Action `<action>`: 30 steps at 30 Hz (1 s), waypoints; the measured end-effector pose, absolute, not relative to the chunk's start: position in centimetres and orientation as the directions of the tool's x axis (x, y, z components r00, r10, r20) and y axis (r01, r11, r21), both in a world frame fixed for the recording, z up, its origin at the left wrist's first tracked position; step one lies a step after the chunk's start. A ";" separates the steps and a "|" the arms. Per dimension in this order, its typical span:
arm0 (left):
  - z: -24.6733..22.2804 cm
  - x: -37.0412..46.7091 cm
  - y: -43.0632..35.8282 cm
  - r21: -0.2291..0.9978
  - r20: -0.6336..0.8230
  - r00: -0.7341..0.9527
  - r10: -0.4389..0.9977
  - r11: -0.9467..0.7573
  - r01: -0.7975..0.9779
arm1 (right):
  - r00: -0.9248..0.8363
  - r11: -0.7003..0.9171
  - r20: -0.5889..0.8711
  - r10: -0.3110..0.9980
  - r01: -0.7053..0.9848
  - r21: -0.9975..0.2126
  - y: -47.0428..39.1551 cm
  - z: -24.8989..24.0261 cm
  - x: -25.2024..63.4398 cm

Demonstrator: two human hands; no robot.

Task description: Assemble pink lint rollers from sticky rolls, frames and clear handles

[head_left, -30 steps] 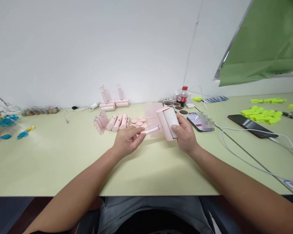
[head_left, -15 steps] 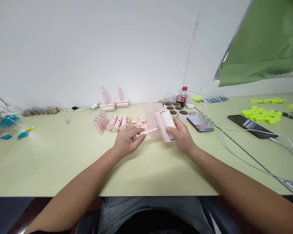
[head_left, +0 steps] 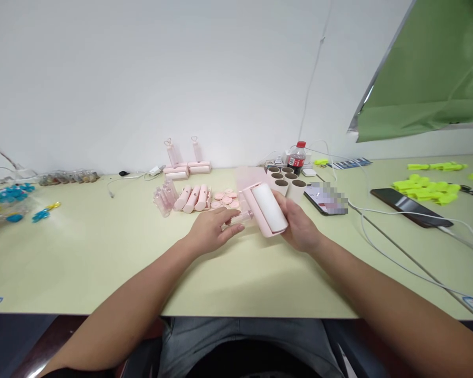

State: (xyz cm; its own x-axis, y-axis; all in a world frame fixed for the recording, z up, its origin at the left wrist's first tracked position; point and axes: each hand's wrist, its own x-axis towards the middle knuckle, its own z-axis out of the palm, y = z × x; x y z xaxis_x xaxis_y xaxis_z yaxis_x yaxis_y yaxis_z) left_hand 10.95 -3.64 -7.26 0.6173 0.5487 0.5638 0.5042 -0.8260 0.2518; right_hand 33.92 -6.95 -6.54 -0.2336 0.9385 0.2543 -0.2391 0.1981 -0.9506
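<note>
Above the table I hold a pink lint roller [head_left: 260, 212] with a white paper roll [head_left: 270, 209] in its case. My right hand [head_left: 300, 224] is wrapped round the case from the right side. The clear pink handle [head_left: 241, 218] points left, and the fingers of my left hand [head_left: 213, 229] are closed round it. Part of the handle is hidden by those fingers. Just beyond my left hand lie several pink roller cases [head_left: 191, 198], clear pink handles [head_left: 164, 198] and round pink discs [head_left: 225, 198].
Two assembled lint rollers [head_left: 199, 167] stand against the wall. White paper rolls [head_left: 297, 188], a cola bottle [head_left: 297, 157] and a phone [head_left: 325, 199] are at the right. A second phone [head_left: 412, 207], white cables and yellow-green pieces [head_left: 425, 188] lie farther right. Blue and yellow pieces [head_left: 41, 214] lie left.
The lint roller has tilted, so the white paper roll faces me more. My right hand has shifted its grip behind the case, and my left hand has moved slightly right along the handle.
</note>
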 end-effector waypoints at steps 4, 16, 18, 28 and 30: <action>-7.3 10.8 -3.5 0.228 0.603 0.619 0.503 -0.852 0.471 | -0.060 0.298 0.331 0.942 -0.305 -0.904 -6.3 -5.6 35.1; -6.9 11.8 -4.4 0.196 0.522 0.739 0.426 -0.903 0.382 | 0.019 0.563 0.563 0.826 -0.083 -0.823 -6.9 -5.2 35.2; -6.9 12.1 -4.7 0.192 0.516 0.744 0.425 -0.903 0.384 | -0.051 0.523 0.526 0.849 -0.059 -0.850 -7.5 -5.7 34.1; -7.2 12.0 -4.6 0.166 0.542 0.732 0.414 -0.906 0.389 | -0.084 0.505 0.515 0.853 -0.112 -0.856 -7.8 -6.1 34.1; -7.2 11.9 -4.5 0.173 0.550 0.732 0.403 -0.912 0.373 | -0.075 0.500 0.513 0.855 -0.143 -0.854 -7.9 -6.1 33.9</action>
